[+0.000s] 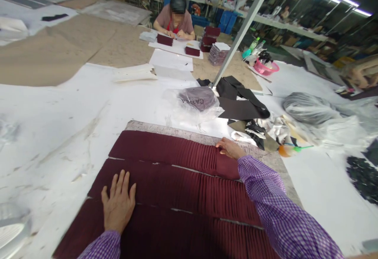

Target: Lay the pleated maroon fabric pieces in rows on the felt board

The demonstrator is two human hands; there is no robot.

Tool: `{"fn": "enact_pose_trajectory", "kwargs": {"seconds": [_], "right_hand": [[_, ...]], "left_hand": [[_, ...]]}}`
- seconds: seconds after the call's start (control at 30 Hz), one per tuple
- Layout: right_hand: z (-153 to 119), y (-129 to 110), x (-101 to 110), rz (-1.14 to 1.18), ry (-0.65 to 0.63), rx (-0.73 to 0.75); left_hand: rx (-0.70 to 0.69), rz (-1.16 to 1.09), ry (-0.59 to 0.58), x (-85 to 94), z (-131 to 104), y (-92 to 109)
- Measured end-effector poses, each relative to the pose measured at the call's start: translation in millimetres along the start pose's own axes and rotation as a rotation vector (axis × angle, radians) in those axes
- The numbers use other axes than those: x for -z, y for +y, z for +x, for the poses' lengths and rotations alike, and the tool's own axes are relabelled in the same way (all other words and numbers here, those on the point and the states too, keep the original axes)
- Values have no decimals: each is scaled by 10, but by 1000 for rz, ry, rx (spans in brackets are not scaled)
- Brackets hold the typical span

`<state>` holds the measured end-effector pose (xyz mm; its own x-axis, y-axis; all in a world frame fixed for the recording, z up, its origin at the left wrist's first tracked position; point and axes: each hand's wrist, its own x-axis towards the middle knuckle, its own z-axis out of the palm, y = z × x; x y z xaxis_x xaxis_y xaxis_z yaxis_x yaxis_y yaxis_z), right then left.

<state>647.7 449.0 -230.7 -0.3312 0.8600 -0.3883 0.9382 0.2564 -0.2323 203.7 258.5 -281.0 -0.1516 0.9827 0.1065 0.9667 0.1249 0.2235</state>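
Note:
Dark maroon fabric pieces (159, 180) lie overlapped in long rows on a grey, marked board (165, 129). Thin pale gaps separate the rows, and the overlapped edges show as close ridges toward the right. My left hand (119, 202) rests flat on the left part of the rows, fingers spread, with nothing in it. At the right end of the far row, my right hand (230, 148) touches the maroon pieces with bent fingers. Its fingertips sit at the row's far edge; whether they pinch a piece is hidden.
Beyond the board lie a plastic bag with dark contents (199, 99), black fabric strips (243, 107) and scraps (256, 133). A metal post (245, 30) rises from the table. Across it, a co-worker (177, 18) leans over maroon stacks. A pink basket (265, 68) stands at right.

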Motion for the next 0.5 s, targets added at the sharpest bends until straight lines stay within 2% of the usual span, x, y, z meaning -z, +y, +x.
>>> {"fn": "enact_pose_trajectory", "kwargs": {"seconds": [0.37,0.5], "right_hand": [[-29,36,26,-73,-49,149],[-73,76,-25,-24,-1,87]], "left_hand": [[6,15,-8,21,6,17],[3,9,-8,12,10,10]]}}
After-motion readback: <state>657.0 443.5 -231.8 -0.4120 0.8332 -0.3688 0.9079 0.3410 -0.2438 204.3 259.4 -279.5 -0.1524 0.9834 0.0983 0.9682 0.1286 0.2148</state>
